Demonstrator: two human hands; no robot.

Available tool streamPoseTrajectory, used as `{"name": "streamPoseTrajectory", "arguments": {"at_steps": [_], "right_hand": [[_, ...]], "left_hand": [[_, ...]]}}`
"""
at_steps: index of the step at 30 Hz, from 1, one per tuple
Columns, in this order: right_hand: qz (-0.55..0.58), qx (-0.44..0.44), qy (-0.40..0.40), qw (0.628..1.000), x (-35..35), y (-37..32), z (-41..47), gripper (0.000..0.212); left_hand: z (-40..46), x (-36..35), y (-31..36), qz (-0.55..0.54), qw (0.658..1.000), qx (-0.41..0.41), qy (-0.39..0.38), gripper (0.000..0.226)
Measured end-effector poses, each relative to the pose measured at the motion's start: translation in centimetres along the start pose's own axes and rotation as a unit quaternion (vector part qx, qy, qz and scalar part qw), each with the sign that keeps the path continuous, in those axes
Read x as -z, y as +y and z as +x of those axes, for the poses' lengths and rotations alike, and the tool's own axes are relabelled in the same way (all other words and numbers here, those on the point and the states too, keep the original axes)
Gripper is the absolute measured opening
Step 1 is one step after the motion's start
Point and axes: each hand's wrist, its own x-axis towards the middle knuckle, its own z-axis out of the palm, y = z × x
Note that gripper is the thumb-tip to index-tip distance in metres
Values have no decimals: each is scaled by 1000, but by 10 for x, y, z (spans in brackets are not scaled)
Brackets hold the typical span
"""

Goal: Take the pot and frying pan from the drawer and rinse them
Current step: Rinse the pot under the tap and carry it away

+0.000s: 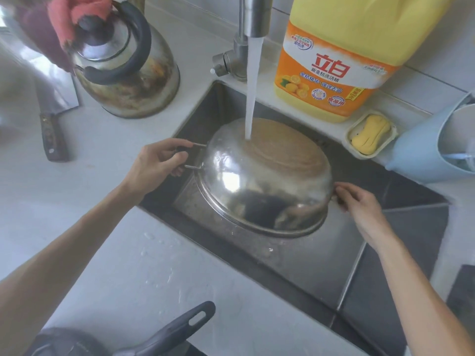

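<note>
A steel pot (pixel 259 186) is held upside down and tilted inside the sink (pixel 321 258). Water from the faucet (pixel 254 16) falls on its brownish bottom. My left hand (pixel 156 165) grips the pot's left wire handle. My right hand (pixel 359 201) holds the handle on the right rim. At the bottom edge, the frying pan's dark handle (pixel 177 330) lies on the counter; its body is mostly cut off.
A stained steel kettle (pixel 128 73) with a pink cloth on its lid stands at the back left. A cleaver (pixel 54 119) lies on the left counter. A yellow detergent jug (pixel 339 60), a soap dish (pixel 370 134) and a blue holder (pixel 421 155) line the sink's back right.
</note>
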Motion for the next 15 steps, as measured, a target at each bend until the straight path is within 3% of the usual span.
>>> {"name": "streamPoseTrajectory", "arguments": {"at_steps": [3, 7, 12, 15], "right_hand": [[-9, 35, 40, 999, 9, -22, 7, 26], [-47, 105, 28, 993, 19, -51, 12, 31], [-57, 162, 22, 985, 26, -54, 10, 33], [-43, 151, 32, 987, 26, -36, 5, 30]], "left_hand": [[-5, -12, -24, 20, 998, 44, -45, 27], [-13, -27, -40, 30, 994, 61, -86, 27], [-19, -29, -41, 45, 998, 21, -37, 28], [-18, -20, -29, 44, 999, -27, -9, 27]]}}
